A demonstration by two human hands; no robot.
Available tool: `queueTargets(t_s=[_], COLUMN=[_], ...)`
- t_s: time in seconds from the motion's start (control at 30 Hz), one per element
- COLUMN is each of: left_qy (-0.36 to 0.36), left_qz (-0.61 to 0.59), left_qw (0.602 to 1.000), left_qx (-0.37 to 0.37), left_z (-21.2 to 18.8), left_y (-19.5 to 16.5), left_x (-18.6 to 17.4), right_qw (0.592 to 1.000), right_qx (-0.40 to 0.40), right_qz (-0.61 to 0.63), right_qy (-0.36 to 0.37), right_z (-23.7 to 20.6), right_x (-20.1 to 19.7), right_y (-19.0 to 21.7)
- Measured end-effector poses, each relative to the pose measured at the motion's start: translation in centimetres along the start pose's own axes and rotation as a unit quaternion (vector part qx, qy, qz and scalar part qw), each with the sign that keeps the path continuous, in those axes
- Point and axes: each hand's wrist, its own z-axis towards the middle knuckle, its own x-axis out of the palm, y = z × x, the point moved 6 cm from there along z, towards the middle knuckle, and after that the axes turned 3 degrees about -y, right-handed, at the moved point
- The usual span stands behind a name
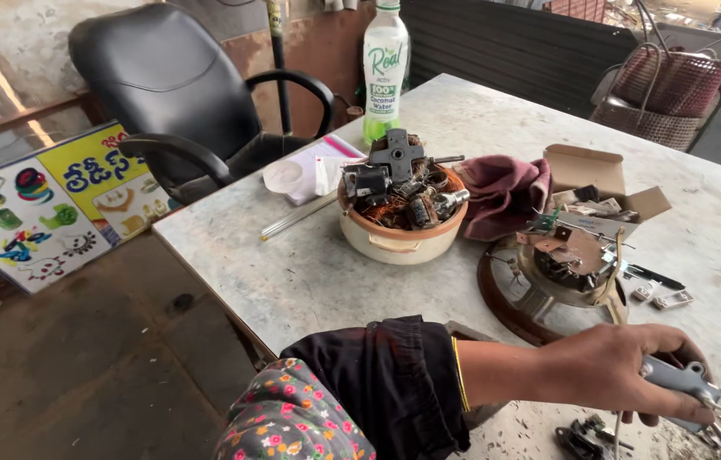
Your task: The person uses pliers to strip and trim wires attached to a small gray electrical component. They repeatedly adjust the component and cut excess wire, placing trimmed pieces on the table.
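1. Left of the round motor base (539, 298), the cream bowl (399, 230) of spare parts sits apart, and the green-labelled bottle (384, 68) stands behind it.
2. Just below the base, our forearm (505, 370) stretches flat across the table (292, 273), sleeve pushed back.
3. Lower right of the base, our hand (612, 370) is clenched around the grey-handled tool (684, 383); which hand it is we cannot tell.
4. We judge a firm, low grip keeps the tip steady.
5. The other hand is out of sight.
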Motion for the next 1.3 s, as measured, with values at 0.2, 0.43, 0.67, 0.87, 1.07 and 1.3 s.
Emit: queueTargets(t_s=[0.2, 0.43, 0.67, 0.87, 1.07, 1.3], left_qy=[-0.016, 0.005, 0.0, -0.014, -0.016, -0.028], left_qz=[0.132, 0.121, 0.041, -0.059, -0.155, -0.108], left_qw=[0.99, 0.988, 0.988, 0.989, 0.972, 0.982], left_qx=[-0.038, -0.096, -0.146, -0.132, -0.173, -0.154], left_z=[-0.1, 0.5, 0.9, 1.2, 0.9, 1.3], left_y=[-1.1, -2.6, -2.3, -2.0, -2.3, -2.6], left_x=[0.1, 1.2, 1.6, 1.6, 1.6, 0.7], right_qw=[0.993, 0.952, 0.982, 0.933, 0.796, 0.929], right_qx=[-0.035, -0.165, 0.031, 0.037, -0.048, 0.053], right_qz=[-0.115, -0.259, 0.138, 0.284, 0.546, 0.29], right_qy=[-0.005, -0.022, 0.128, 0.218, 0.256, 0.222], right_z=[-1.8, -6.3, -6.9, -7.1, -9.7, -9.2], right_x=[-5.4, -6.7, -5.1, -6.6, -8.0, -5.5], right_y=[-2.8, -3.1, -6.2, -2.4, 4.0, -0.1])
